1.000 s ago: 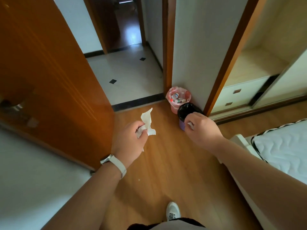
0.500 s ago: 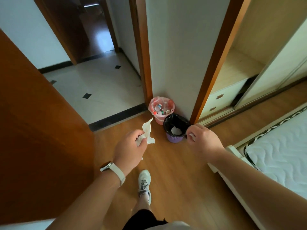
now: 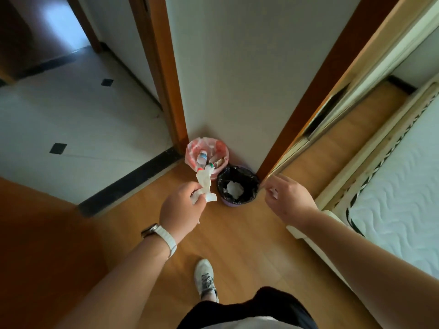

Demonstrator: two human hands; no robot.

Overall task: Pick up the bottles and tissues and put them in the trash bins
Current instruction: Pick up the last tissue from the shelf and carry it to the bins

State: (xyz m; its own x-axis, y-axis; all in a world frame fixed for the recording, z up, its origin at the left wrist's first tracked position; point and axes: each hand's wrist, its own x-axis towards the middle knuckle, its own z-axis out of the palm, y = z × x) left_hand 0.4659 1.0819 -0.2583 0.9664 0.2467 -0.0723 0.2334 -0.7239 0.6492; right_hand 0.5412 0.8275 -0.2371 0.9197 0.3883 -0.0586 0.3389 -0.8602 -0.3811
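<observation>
Mattress [image 3: 401,186] at right; open door [image 3: 35,245] at left; white sneaker [image 3: 205,279] on wood floor [image 3: 249,245].

White tissue [image 3: 204,186], pink-lined bin [image 3: 222,150] far, black-lined purple bin [image 3: 228,202] right of it, white floor tiles [image 3: 78,119] with black diamonds far left, orange-brown wood floor [image 3: 242,236], white wave-quilted mattress [image 3: 401,193] right, white watch strap [image 3: 169,241], white shoe [image 3: 204,276]

1. Bare forearms, no sleeves.
2. White-strapped watch [image 3: 158,236] with metal case on left wrist.
3. Black shorts [image 3: 247,307], white top hem below.
4. White laced sneaker [image 3: 205,279].
</observation>
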